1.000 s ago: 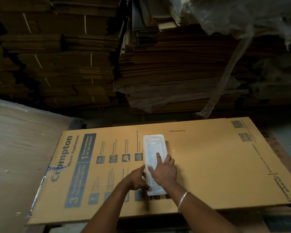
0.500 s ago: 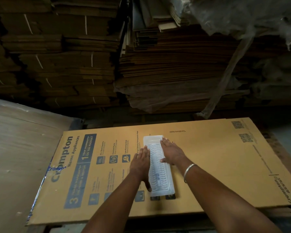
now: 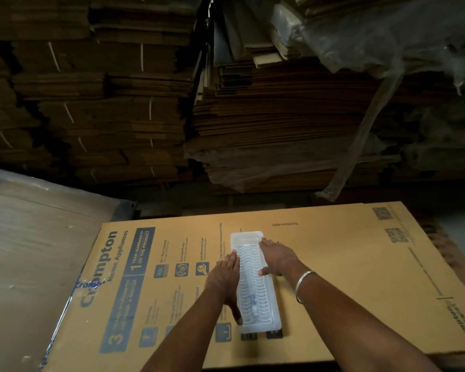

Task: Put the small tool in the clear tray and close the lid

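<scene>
A long clear plastic tray (image 3: 254, 280) with a ribbed lid lies flat on a printed cardboard sheet (image 3: 346, 264), its length running away from me. A small dark tool (image 3: 253, 300) shows faintly through the lid near the tray's near end. My left hand (image 3: 224, 280) lies flat along the tray's left edge, thumb against the near corner. My right hand (image 3: 277, 257) presses on the tray's right edge, fingers reaching its far corner. The lid lies down on the tray.
Tall stacks of flattened cardboard (image 3: 279, 116) rise behind the sheet, some under plastic wrap (image 3: 387, 36). A wrapped board (image 3: 38, 251) lies at the left. A metal bangle (image 3: 304, 284) sits on my right wrist.
My right hand moved from the tray's near middle to its far right edge. My left hand slid up along the left edge. The tray shifted a little to the right.
</scene>
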{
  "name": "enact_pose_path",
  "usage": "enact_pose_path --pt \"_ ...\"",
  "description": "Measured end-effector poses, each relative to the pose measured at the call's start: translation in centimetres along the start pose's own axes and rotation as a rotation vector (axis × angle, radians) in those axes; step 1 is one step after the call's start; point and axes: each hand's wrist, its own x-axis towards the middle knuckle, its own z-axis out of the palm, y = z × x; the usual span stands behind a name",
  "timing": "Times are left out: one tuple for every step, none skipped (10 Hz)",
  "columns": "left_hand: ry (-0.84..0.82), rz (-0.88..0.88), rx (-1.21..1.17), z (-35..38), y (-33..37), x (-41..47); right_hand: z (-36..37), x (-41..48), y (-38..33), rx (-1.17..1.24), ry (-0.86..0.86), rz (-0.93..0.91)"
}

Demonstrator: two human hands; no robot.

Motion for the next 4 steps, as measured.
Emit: enact_pose_path --pt "0.028 -0.024 -0.095 0.0 -0.3 0.1 -0.3 -0.3 -0.1 -0.005 0.003 0.003" --pt "0.083 -0.086 -0.228 0.2 -0.4 0.4 -0.5 -0.6 -0.1 0.03 0.013 0.014" --pt "0.141 -0.135 -0.239 0.2 -0.3 0.1 -0.1 -1.5 -0.4 0.017 0.072 0.018" --pt "0.224 -0.145 -0.271 0.1 -0.3 0.3 0.4 -1.9 -0.3 0.045 0.176 0.012"
